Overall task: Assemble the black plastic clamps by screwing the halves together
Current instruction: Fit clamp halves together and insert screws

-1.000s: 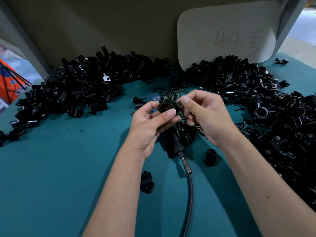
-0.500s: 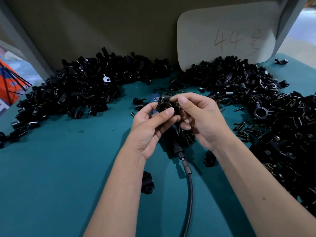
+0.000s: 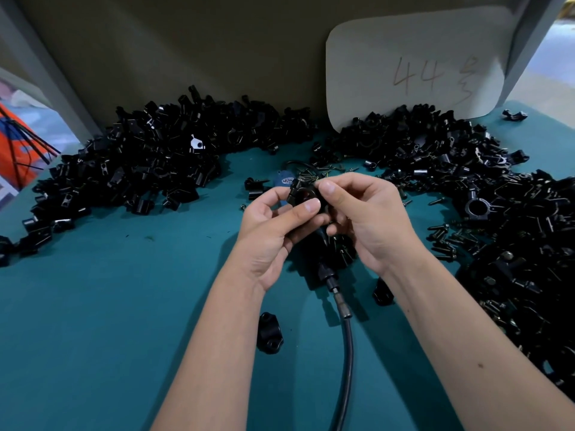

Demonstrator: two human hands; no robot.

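Teal table (image 3: 109,321), card (image 3: 413,66) marked "44", left hand (image 3: 273,231) and right hand (image 3: 370,219) both pinching one black clamp (image 3: 303,194).

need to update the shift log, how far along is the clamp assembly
Done: two clamps that look assembled lie near the hose. In hand: left hand and right hand both grip one clamp. Left: large piles of loose parts on the left and right.

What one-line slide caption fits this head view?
Both hands, left and right, hold a black clamp above a green table heaped with parts.
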